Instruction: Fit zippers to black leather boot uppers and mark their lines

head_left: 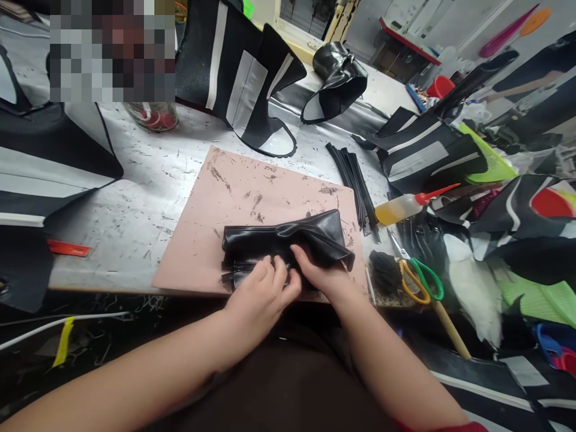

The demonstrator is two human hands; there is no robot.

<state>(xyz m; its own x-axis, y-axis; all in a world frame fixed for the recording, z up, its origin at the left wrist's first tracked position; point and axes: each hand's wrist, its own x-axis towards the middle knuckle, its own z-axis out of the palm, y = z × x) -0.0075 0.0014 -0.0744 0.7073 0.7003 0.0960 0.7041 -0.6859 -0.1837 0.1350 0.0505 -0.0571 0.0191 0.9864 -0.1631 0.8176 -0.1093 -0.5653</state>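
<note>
A glossy black leather piece (310, 243), folded and creased, lies on a pinkish board (189, 252) close to the table's front edge. My left hand (265, 291) is closed, with its fingertips pinching the piece's near edge beside a zipper-like strip (230, 278). From the right, my right hand (321, 276) grips the same leather, thumb on top and the other fingers hidden beneath it. Exactly what lies between my left fingertips is covered by the hand.
Black strips (353, 180), a glue bottle (398, 209) with a red nozzle and scissors (418, 279) lie to the right. Boot-shaped black pieces (247, 72) stand behind. An orange cutter (69, 248) and a jar (155, 117) are on the left. A person is at the far left.
</note>
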